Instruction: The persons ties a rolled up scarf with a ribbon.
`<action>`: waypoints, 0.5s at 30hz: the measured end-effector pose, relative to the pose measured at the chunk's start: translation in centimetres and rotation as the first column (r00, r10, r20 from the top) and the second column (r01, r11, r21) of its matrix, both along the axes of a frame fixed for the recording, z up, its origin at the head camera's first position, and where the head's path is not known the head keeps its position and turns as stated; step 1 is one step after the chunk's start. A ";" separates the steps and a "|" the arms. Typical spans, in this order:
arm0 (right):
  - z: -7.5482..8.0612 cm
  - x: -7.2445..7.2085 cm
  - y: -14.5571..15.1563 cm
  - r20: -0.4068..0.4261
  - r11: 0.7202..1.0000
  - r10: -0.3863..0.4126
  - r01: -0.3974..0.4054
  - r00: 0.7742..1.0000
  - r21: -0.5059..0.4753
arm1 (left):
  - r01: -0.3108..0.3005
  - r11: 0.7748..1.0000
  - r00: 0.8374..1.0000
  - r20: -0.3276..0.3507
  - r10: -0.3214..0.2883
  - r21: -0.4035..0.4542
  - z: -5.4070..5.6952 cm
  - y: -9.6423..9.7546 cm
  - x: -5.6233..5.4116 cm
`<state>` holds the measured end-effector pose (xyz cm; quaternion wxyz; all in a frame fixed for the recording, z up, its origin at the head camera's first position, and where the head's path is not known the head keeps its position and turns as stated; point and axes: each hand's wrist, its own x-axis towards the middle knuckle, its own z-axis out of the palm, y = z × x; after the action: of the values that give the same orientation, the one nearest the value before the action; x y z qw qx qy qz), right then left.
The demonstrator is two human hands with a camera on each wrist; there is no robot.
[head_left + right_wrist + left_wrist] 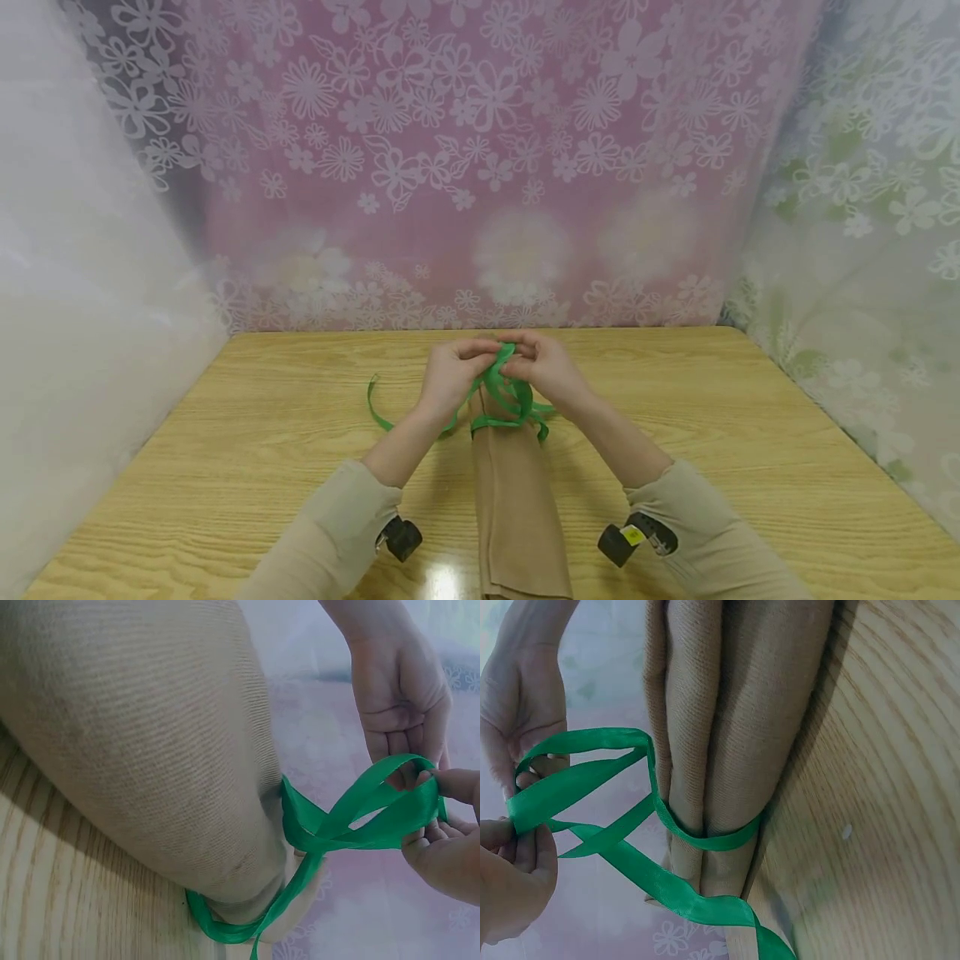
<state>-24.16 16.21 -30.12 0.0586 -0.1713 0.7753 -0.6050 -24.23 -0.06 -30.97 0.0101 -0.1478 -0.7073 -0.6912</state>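
A brown cloth bundle [519, 508], folded into a long roll, lies lengthwise before me. A green ribbon [705, 841] circles it near its far end. Above that band, ribbon loops [367, 802] rise between my hands. My left hand [447, 379] pinches the ribbon between thumb and fingers from the left. From the right, my right hand [553, 372] also pinches it, the fingertips of both hands almost meeting. The left wrist view shows my left hand [514, 889] low at the edge; the right wrist view has my right hand [450, 847] at its edge.
A loose ribbon tail [378, 410] curls over the wooden table [300, 467] on the left, and another short end [543, 430] hangs at the bundle's right. Flower-patterned curtains [487, 167] enclose the back and sides. Black straps with cameras [401, 537] sit on both wrists.
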 end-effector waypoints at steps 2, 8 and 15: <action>0.1 0.1 0.0 -0.010 0.998 -0.013 0.013 1.000 0.062 | -0.030 0.999 0.999 -0.045 0.028 -0.044 -0.1 0.1 -0.1; 0.3 0.2 -0.1 -0.095 0.967 -0.038 0.061 0.995 0.248 | -0.124 0.982 0.984 -0.145 0.103 -0.145 -0.3 0.1 -0.1; 0.3 0.5 -0.4 -0.158 0.907 -0.051 0.112 0.986 0.406 | -0.151 0.971 0.977 -0.176 0.118 -0.188 -0.3 0.2 -0.1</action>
<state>-23.62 15.84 -29.77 0.0119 -0.1655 0.8944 -0.4155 -24.29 0.09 -31.27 0.0999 -0.1560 -0.7784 -0.5998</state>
